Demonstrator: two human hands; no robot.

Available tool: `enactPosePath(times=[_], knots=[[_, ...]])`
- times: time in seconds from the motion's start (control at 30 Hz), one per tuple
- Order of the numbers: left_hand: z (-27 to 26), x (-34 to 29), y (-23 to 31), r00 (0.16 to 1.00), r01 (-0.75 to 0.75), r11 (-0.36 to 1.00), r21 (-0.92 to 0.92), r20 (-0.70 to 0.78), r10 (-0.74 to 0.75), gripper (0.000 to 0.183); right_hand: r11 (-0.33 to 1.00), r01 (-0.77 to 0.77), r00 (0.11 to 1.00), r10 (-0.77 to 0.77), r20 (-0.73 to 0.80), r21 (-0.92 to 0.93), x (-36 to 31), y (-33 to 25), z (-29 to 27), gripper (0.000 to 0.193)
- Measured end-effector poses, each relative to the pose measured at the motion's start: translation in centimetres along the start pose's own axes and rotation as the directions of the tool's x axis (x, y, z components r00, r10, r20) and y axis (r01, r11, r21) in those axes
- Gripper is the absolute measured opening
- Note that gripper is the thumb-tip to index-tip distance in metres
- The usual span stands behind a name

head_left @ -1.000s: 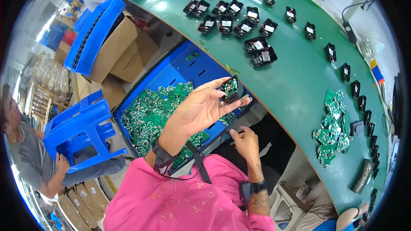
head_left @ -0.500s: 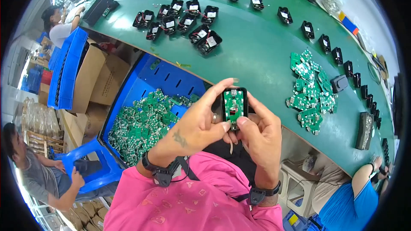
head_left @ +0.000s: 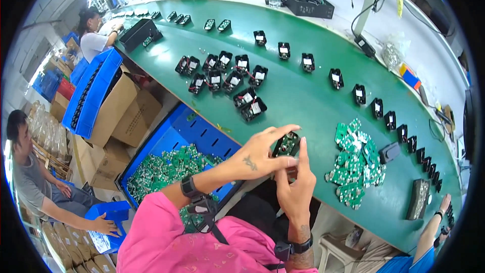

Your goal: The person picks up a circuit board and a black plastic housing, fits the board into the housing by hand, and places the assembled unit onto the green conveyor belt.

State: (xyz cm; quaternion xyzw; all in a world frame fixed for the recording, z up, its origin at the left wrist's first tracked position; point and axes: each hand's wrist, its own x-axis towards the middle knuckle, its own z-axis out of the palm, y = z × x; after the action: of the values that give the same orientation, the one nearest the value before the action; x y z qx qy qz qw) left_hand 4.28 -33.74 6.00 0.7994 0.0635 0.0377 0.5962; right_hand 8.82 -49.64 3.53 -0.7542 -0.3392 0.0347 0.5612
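Holding a small black housing (head_left: 287, 145) with a green board inside, both hands pinch it at the near edge of the green tabletop (head_left: 303, 96): left hand (head_left: 257, 154) grips its left side, right hand (head_left: 295, 184) presses from below. Green circuit-board pile (head_left: 356, 164) lies just right; blue bin (head_left: 187, 136) of boards sits left.

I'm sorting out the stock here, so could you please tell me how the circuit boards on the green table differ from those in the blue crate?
The circuit boards on the green table form a small heap to the right of the right hand; the circuit boards in the blue crate are far more numerous. The table heap lies loose on the green table; the others sit inside the blue crate, below the table edge. Both are small and green.
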Motion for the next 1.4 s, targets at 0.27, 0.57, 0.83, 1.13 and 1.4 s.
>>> enactPosePath(times=[0.27, 0.57, 0.83, 1.13, 1.4], knots=[[-16.0, 11.6, -2.3, 0.905, 0.020, 0.729, 0.685, -0.322, 0.277, 0.068, 0.959, 0.082, 0.991, -0.108, -0.083, -0.271, 0.4, 7.2, 0.4, 0.040], [-31.2, 30.6, -9.3, 0.796, 0.578, 0.347, 0.738, -0.604, -0.043, 0.050, 0.945, 0.058, 0.997, -0.072, -0.030, -0.321, 0.9, 7.2, 0.8, 0.022], [-30.0, 34.9, -10.4, 0.788, 0.615, 0.195, 0.764, -0.602, -0.125, 0.064, 0.936, -0.044, 0.998, 0.025, -0.057, -0.349, 0.8, 6.0, -0.1, 0.021], [-27.7, 32.7, -10.3, 0.984, 0.171, 0.316, 0.933, -0.176, -0.012, 0.067, 0.956, 0.054, 0.996, -0.073, -0.055, -0.287, 1.4, 6.9, -0.4, 0.023], [-11.8, 20.0, 2.5, 0.982, -0.143, 0.514, 0.846, 0.058, 0.178, 0.060, 0.730, -0.243, 0.956, 0.069, -0.285, -0.638, 2.3, 5.1, -11.7, 0.034]])
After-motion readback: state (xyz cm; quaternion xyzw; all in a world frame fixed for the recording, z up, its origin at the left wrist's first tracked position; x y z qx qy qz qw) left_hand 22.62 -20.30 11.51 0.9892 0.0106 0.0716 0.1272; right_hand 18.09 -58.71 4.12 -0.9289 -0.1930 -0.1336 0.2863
